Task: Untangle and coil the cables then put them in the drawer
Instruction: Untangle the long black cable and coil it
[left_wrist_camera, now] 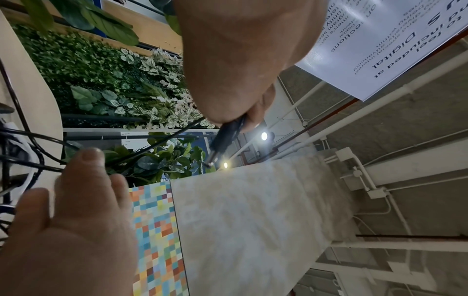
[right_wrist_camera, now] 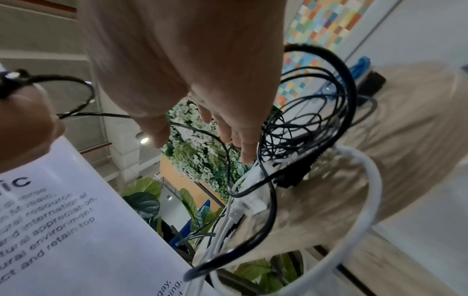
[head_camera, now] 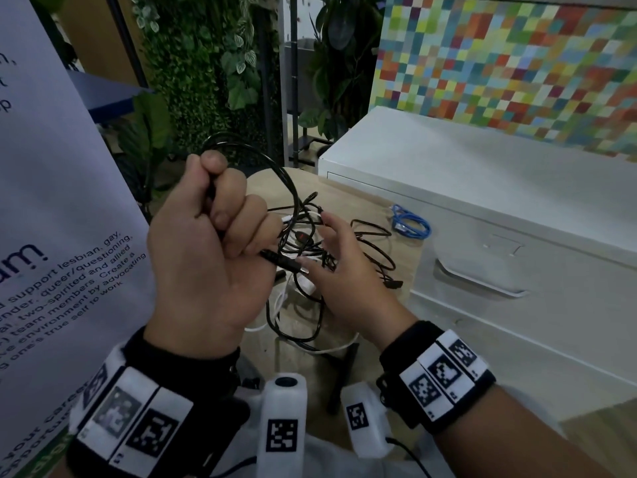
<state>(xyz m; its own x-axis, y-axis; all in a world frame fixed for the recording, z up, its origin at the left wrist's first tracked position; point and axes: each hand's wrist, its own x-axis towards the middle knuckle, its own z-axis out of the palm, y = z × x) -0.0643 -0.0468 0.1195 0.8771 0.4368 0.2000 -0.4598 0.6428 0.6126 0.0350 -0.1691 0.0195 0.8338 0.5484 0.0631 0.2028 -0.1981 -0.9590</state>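
A tangle of black and white cables [head_camera: 306, 236] lies on a small round wooden table [head_camera: 358, 201]. My left hand [head_camera: 220, 219] is raised above it in a fist and grips one black cable [head_camera: 275, 167]. That cable loops up and over, and its plug [head_camera: 284, 264] sticks out below my little finger. The left wrist view shows the same plug [left_wrist_camera: 222, 138]. My right hand [head_camera: 327, 250] hovers open over the tangle, fingers [right_wrist_camera: 228, 130] straight and spread beside the black loops [right_wrist_camera: 303, 120]. The white drawer [head_camera: 482, 281] to the right is closed.
A coiled blue cable [head_camera: 410, 224] lies at the table's far right, next to the white cabinet [head_camera: 482, 160]. A thick white cable [right_wrist_camera: 367, 180] loops over the near table edge. A printed banner [head_camera: 51, 201] stands close on the left. Plants [head_camera: 206, 63] fill the back.
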